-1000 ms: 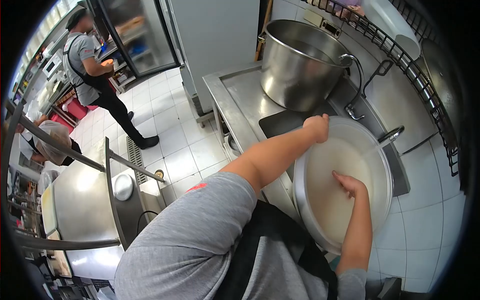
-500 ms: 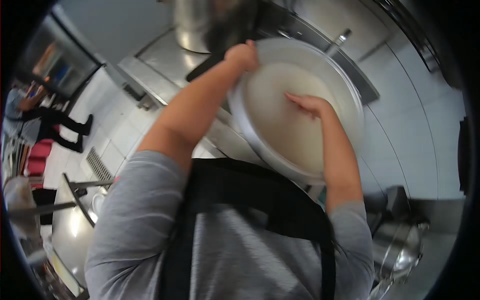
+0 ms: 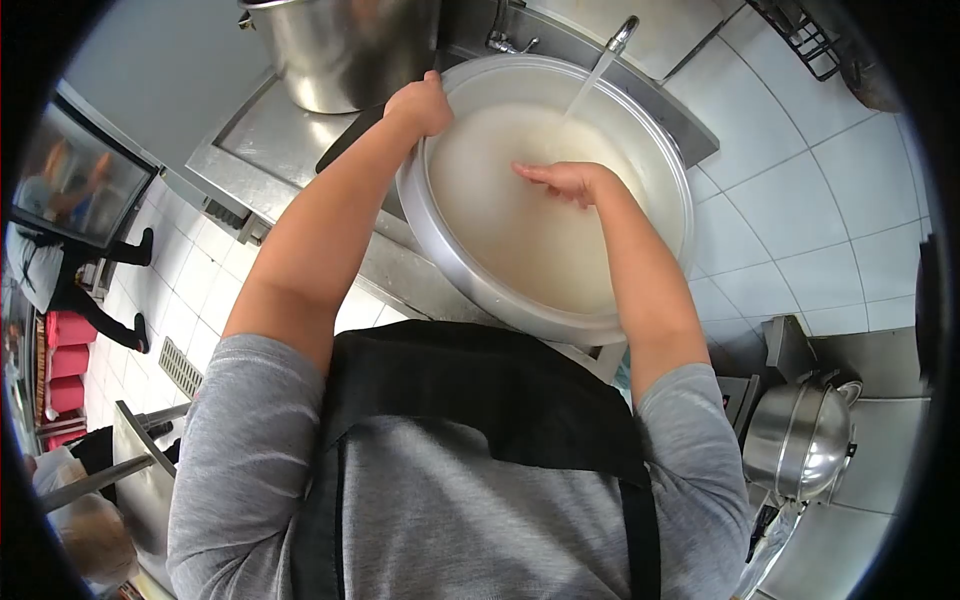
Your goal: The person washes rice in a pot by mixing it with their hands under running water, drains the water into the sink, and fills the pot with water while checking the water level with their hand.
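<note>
A large pale metal basin [image 3: 455,255] stands at the sink, tilted in view, holding cloudy whitish water [image 3: 500,235]; what lies under the water cannot be made out. Water runs into it from a curved faucet [image 3: 622,35]. My left hand [image 3: 421,104] is closed on the basin's rim at its upper left. Over the middle of the cloudy water is my right hand [image 3: 565,183], its fingers stretched out and apart from the rim, holding nothing visible.
A tall steel pot [image 3: 345,55] stands on the steel counter [image 3: 250,150] at the upper left. A second faucet [image 3: 510,42] is behind the basin. A round steel vessel [image 3: 798,440] sits at the lower right. Two other people are at the far left, one by a glass door [image 3: 85,175].
The view has swung, so the basin and pot appear further left. The person at the far left is now at the glass door. My left hand stays on the rim, my right over the water.
</note>
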Motion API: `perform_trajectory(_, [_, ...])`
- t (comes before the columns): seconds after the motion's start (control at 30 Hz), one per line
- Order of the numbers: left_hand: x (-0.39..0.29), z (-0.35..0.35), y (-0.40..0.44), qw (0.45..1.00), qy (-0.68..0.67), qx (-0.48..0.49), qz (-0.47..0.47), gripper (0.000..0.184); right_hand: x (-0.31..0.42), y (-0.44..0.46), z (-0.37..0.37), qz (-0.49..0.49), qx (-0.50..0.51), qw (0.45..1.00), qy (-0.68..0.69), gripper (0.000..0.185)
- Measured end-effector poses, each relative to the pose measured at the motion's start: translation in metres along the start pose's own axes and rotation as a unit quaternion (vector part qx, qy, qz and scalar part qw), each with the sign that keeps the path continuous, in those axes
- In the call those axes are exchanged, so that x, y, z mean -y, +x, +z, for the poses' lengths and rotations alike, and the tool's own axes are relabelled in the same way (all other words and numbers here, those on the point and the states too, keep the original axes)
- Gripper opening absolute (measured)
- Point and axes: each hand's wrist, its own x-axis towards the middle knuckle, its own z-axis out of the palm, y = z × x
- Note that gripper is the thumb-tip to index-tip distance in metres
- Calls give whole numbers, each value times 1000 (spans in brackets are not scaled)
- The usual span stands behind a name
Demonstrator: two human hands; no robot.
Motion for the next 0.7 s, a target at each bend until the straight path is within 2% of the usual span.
perform_trajectory(0.13, [1, 2, -3, 1000, -12, 3, 3, 69, 0, -1, 1, 25, -5, 1000, 10, 104])
perform_trajectory(0.23, [-1, -1, -6, 1000, -17, 2, -4, 67, 1, -7, 6, -41, -9, 999, 3, 105])
perform_trajectory(0.37, [-10, -15, -18, 999, -9, 46, -14, 56, 13, -27, 11, -34, -14, 999, -12, 107])
perform_trajectory(0.43, [-9, -13, -16, 999, -7, 46, -12, 57, 14, -31, 13, -49, -17, 999, -12, 109])
perform_trajectory(0.53, [-10, -14, -17, 999, -10, 49, -13, 55, 11, -22, 9, 6, -2, 1000, 7, 99])
perform_trajectory(0.67, [-11, -15, -18, 999, -12, 42, -14, 51, 4, -9, 4, 22, 0, 1000, 4, 101])
perform_trajectory(0.7, [-8, -11, -14, 999, -13, 30, -10, 56, 5, -13, 4, 13, 2, 1000, 1, 101])
